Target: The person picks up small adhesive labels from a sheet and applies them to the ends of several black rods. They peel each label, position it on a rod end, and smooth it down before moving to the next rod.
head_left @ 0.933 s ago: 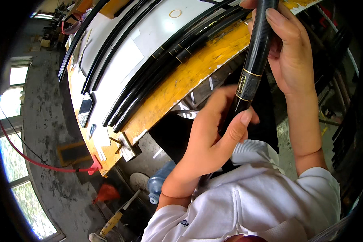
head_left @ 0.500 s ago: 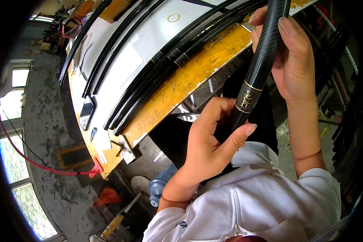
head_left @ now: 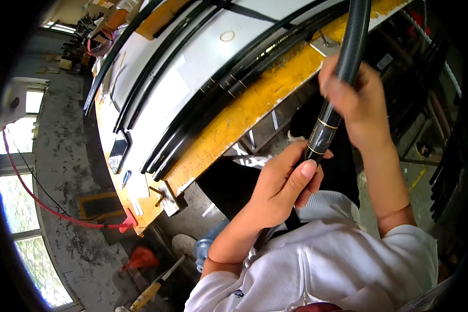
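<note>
Left hand [head_left: 283, 188]: fingers wrapped snugly around the rod [head_left: 354, 41] just beneath its band [head_left: 321, 137], thumb pressed on the near face; off the right border of the table [head_left: 260, 96].
Right hand [head_left: 358, 101]: blurred; fingers bent around the rod above the band, thumb across its front, beside the table's right border.
Rod: round, smooth, glossy black, held aslant on the person's side of the table, its upper stretch passing in front of the table's far end.
Band: shiny dark sleeve between two thin gold rings, its surface streaked with glare, right of the table.
Shirt [head_left: 338, 260]: soft white cloth with a ribbed hem, on the near side of the table.
Table: flat white top; yellow border, scuffed, stained and chipped along its edge.
Bundle [head_left: 195, 125]: long, slim black rods side by side along the table's yellow border, glossy, some ringed in gold.
Circle [head_left: 221, 38]: thin tan ring, on the table's white top.
Clamp [head_left: 170, 200]: squarish metal block with a thin bar, on the table's near corner.
Slab [head_left: 118, 153]: flat, dark, angular, reflective, by the table's left edge.
Hose [head_left: 127, 222]: slender red curve, ending at the table's near corner.
Bottle [head_left: 204, 249]: translucent blue, rounded, below the table's near corner.
</note>
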Tool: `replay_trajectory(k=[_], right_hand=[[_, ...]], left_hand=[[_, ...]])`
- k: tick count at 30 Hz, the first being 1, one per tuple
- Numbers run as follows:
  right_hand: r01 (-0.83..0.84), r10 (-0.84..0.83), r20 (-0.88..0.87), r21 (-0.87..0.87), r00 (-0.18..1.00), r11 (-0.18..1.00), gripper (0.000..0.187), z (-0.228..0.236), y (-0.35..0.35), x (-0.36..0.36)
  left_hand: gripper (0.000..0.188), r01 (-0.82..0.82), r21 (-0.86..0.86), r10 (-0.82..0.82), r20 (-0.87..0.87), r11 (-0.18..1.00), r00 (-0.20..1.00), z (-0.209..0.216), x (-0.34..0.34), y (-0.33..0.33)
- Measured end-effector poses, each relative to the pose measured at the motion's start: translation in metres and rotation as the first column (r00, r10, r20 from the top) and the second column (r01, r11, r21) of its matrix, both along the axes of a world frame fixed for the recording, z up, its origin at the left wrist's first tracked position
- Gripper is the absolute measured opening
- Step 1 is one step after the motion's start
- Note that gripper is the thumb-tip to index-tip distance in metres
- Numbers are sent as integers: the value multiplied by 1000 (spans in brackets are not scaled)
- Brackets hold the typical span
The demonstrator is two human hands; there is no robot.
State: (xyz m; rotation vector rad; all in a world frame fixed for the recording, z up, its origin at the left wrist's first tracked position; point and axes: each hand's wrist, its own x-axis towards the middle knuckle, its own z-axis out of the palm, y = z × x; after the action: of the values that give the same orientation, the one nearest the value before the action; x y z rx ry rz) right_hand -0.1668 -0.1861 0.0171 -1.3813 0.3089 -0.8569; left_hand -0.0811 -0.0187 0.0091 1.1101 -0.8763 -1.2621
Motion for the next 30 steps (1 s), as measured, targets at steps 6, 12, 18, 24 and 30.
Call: replay_trajectory(k=[6, 12, 18, 24, 30], right_hand=[[77, -105, 93, 267, 990, 961, 16, 20, -68, 9], [319, -298, -202, 80, 933, 944, 31, 43, -219, -24], [316, -513, -506, -426, 693, 847, 40, 52, -242, -51], [375, -475, -418, -302, 774, 877, 36, 44, -207, -58], [447, -484, -224, -196, 846, 873, 35, 72, -194, -41]], left_hand=[[59, 171, 184, -176, 10, 968, 984, 10, -2, -5], [61, 215, 102, -235, 268, 971, 934, -11, -10, 15], [33, -25, 41, 6, 416, 999, 909, -10, 4, 38], [29, -70, 24, 57, 344, 997, 937, -7, 7, 42], [35, 14, -172, 82, 539, 985, 838, 6, -10, 16]])
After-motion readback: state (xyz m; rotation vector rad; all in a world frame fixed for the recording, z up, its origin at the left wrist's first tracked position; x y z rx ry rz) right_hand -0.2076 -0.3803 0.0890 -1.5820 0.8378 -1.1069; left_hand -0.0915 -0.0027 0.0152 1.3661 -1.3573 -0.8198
